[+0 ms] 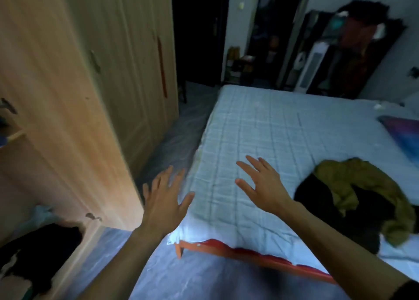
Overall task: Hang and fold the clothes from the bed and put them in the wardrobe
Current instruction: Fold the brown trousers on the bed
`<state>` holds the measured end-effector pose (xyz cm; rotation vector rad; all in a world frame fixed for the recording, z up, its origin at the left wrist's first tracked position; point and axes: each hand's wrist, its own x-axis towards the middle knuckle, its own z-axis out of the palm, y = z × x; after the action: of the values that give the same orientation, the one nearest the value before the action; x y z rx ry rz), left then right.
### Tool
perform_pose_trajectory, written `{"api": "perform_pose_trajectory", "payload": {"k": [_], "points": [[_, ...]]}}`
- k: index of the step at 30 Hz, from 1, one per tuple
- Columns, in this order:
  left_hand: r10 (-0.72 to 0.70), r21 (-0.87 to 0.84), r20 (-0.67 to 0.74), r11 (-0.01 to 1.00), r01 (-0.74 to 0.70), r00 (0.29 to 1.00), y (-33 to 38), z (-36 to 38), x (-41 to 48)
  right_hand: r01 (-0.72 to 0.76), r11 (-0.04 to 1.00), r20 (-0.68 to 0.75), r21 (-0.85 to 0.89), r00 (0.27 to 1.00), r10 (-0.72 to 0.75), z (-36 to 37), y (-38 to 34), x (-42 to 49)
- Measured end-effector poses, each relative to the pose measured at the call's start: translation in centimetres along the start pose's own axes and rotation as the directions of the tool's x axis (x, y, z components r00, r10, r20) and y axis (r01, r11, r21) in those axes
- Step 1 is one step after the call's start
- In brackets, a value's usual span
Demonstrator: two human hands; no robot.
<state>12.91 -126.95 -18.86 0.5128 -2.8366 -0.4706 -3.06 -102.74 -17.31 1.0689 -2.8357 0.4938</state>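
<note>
Left hand (164, 200) and right hand (264, 185), fingers spread, empty, at near corner of pale-blue checked quilted bed (272, 129); crumpled olive-green and black clothes (353, 193) heaped on bed.

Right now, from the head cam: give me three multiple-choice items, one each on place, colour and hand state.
1. Where does the crumpled olive-green garment lie?
A. on the floor
B. on the pale blue checked bed sheet, against a heap of black clothes
C. on a chair

2. What colour is the bed frame rail below the sheet?
A. white
B. red-orange
C. green

3. How are the left hand and right hand?
A. both gripping a hanger
B. left gripping cloth, right open
C. both open, fingers spread, holding nothing

Key: 1 B, it sits on the sheet to the right of the right hand. 2 B, the rail shows red-orange under the sheet's edge. 3 C, the fingers of both are straight and apart.
</note>
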Motion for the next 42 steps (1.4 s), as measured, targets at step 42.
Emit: {"api": "perform_pose_trajectory", "payload": {"k": [42], "points": [[0.504, -0.296, 0.375, 0.86, -0.415, 0.778, 53.9, 34.8, 25.5, -0.645, 0.764, -0.088, 0.015, 0.761, 0.643, -9.3, 54.4, -9.0]]}}
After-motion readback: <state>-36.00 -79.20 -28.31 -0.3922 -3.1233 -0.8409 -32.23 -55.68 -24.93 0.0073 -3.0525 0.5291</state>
